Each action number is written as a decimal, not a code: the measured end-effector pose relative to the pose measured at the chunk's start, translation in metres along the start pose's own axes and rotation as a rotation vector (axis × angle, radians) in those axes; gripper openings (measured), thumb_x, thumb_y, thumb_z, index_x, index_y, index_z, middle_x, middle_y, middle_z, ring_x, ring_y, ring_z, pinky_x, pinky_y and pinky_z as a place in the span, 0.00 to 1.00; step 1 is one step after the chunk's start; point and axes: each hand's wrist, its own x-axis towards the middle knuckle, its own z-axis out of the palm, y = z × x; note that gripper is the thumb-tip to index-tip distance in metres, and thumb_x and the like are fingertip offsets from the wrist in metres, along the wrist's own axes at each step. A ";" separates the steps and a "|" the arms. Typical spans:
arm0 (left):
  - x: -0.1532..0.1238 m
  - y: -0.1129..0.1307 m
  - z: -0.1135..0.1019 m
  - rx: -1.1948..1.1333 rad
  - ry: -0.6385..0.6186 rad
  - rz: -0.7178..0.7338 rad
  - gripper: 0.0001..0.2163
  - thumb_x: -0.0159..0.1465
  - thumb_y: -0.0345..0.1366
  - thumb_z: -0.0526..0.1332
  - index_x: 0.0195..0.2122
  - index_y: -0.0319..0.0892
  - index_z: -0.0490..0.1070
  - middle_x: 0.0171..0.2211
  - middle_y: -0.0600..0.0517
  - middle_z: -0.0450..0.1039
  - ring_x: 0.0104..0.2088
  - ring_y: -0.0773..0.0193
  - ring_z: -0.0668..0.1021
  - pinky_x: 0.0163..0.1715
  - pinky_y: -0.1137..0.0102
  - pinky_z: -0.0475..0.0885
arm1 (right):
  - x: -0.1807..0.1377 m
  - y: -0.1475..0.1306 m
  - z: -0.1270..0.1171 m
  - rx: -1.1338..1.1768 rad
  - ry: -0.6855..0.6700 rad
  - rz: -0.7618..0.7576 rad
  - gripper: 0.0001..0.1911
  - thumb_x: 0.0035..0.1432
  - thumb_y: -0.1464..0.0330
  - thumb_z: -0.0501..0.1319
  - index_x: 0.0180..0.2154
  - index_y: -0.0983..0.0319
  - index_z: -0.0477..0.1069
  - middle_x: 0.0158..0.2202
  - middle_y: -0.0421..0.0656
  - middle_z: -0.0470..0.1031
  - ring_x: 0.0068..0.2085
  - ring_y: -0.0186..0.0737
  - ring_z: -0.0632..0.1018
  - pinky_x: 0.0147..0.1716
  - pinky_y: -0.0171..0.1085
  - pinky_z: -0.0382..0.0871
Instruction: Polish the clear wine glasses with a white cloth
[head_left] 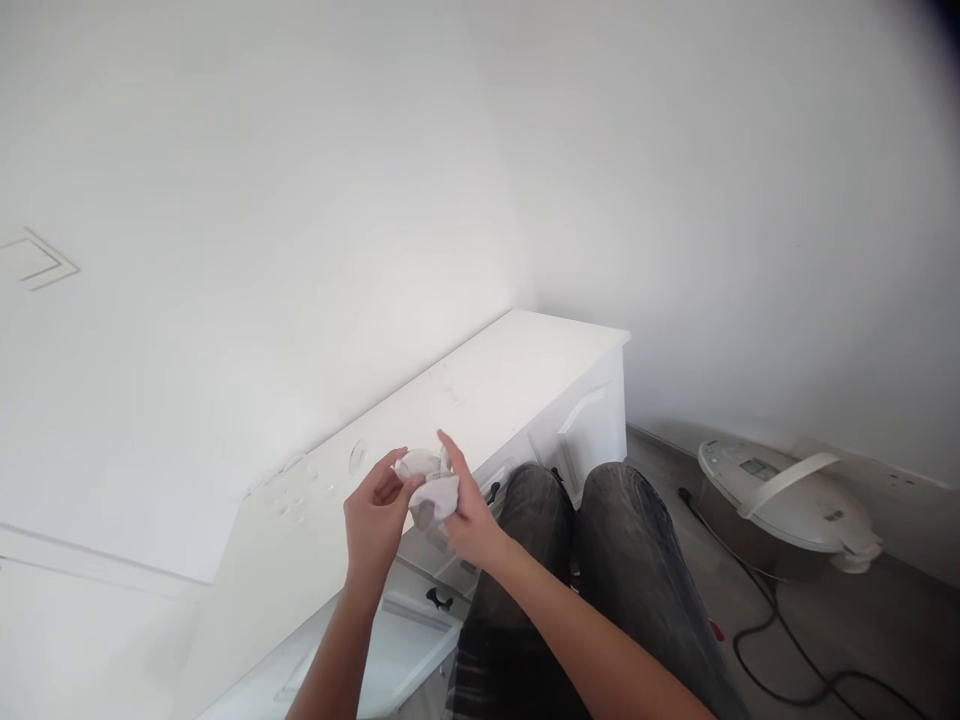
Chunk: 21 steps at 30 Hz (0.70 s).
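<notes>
My left hand curls round a small clear glass, held by its rim and side above the front edge of a white cabinet top. My right hand presses a white cloth against the glass, thumb and fingers closed on the cloth, index finger pointing up. Both hands meet over my knees in dark jeans. What lies inside the glass cannot be made out.
Several clear glass items stand on the white cabinet top near the wall. The cabinet has drawers with dark handles. A steel cooker with a white lid sits on the floor at right, its black cable trailing across the floor.
</notes>
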 end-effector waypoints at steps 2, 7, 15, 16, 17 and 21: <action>-0.003 0.007 0.001 0.121 0.078 -0.080 0.22 0.59 0.53 0.73 0.50 0.47 0.83 0.34 0.49 0.83 0.35 0.53 0.85 0.33 0.65 0.81 | 0.001 0.003 -0.002 -0.337 -0.145 -0.188 0.45 0.61 0.76 0.59 0.76 0.53 0.48 0.62 0.48 0.74 0.62 0.53 0.73 0.72 0.60 0.47; -0.004 0.018 -0.002 0.287 0.026 0.019 0.23 0.62 0.56 0.69 0.51 0.47 0.83 0.30 0.51 0.82 0.32 0.56 0.84 0.29 0.68 0.77 | 0.000 0.001 0.008 -0.418 0.011 -0.169 0.38 0.56 0.76 0.59 0.68 0.55 0.63 0.55 0.48 0.77 0.53 0.54 0.75 0.63 0.59 0.61; -0.012 0.031 -0.028 0.858 0.266 0.813 0.13 0.68 0.42 0.69 0.51 0.47 0.83 0.42 0.44 0.81 0.42 0.53 0.81 0.43 0.62 0.73 | 0.010 -0.012 0.000 0.281 0.466 0.276 0.39 0.52 0.73 0.67 0.65 0.53 0.62 0.46 0.42 0.73 0.44 0.43 0.75 0.44 0.38 0.69; -0.008 0.031 -0.033 0.891 0.205 0.911 0.13 0.67 0.41 0.70 0.51 0.47 0.83 0.50 0.42 0.79 0.50 0.49 0.80 0.50 0.58 0.71 | 0.011 -0.013 -0.002 0.333 0.427 0.306 0.40 0.50 0.73 0.68 0.64 0.53 0.64 0.45 0.41 0.73 0.44 0.43 0.74 0.44 0.37 0.69; -0.004 0.028 -0.037 0.911 0.126 0.982 0.12 0.67 0.40 0.70 0.51 0.46 0.82 0.55 0.41 0.78 0.55 0.46 0.79 0.56 0.55 0.69 | 0.012 -0.013 -0.002 0.398 0.390 0.336 0.39 0.48 0.72 0.69 0.63 0.53 0.66 0.45 0.41 0.73 0.44 0.43 0.74 0.43 0.37 0.68; 0.005 0.015 -0.047 0.907 -0.136 0.875 0.08 0.71 0.41 0.65 0.43 0.45 0.82 0.40 0.48 0.81 0.40 0.59 0.81 0.42 0.66 0.72 | 0.012 -0.009 0.001 0.581 0.374 0.426 0.35 0.46 0.70 0.71 0.58 0.54 0.71 0.44 0.40 0.74 0.44 0.42 0.74 0.40 0.34 0.66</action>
